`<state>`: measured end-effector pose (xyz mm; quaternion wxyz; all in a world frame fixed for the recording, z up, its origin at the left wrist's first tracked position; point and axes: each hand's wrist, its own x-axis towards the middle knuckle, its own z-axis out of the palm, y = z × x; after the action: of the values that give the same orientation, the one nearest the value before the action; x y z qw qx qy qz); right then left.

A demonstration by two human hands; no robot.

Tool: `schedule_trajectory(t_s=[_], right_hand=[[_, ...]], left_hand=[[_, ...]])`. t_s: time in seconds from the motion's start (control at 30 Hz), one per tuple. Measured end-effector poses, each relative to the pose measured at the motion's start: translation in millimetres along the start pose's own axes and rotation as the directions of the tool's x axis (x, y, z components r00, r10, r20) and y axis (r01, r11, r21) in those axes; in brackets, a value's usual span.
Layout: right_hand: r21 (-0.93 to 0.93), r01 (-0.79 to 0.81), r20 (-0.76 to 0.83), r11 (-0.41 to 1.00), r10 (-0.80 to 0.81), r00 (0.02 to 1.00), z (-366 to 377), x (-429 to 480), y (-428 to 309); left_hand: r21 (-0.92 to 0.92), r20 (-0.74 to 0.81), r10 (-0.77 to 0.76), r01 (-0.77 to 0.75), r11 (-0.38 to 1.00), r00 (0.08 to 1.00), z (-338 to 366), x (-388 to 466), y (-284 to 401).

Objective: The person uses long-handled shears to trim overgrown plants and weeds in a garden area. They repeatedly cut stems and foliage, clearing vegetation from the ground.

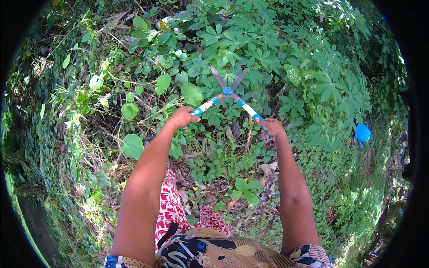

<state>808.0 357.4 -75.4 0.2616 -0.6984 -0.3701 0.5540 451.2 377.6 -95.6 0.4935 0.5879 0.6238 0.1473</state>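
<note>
A pair of hedge shears is held out in front of me, its two dark, rusty-looking blades spread in a V that points away. My left hand is wrapped around the end of the left blue-and-white handle. Around the blue grip of the other handle my right hand is closed. Both handles are spread wide apart. Beneath and beyond the blades grow lobed green leaves. Broad rounded leaves of a vine stand just beyond my left hand.
Dense creepers cover the ground on all sides. A blue plastic container sits among the greenery at the right. Dry stems tangle at the left. A small broad-leaved plant grows near my legs, with dead leaves about it.
</note>
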Motion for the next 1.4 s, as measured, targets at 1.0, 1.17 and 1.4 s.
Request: schedule_trajectory(t_s=[1.0,1.17,1.4], right_hand=[[0.029,0.047,-0.097,0.998,-0.044,0.994,98,86,-79],[0.253,0.171,-0.219,0.952,-0.116,0.969,100,99,-73],[0.256,0.282,-0.170,0.925,-0.244,0.955,19,58,-72]], left_hand=[[0.029,-0.107,-0.129,0.133,0.991,0.986,17,124,66],[-0.077,-0.321,-0.032,0.007,0.997,0.947,38,135,70],[0.004,-0.269,0.194,-0.200,0.980,0.943,-48,95,67]])
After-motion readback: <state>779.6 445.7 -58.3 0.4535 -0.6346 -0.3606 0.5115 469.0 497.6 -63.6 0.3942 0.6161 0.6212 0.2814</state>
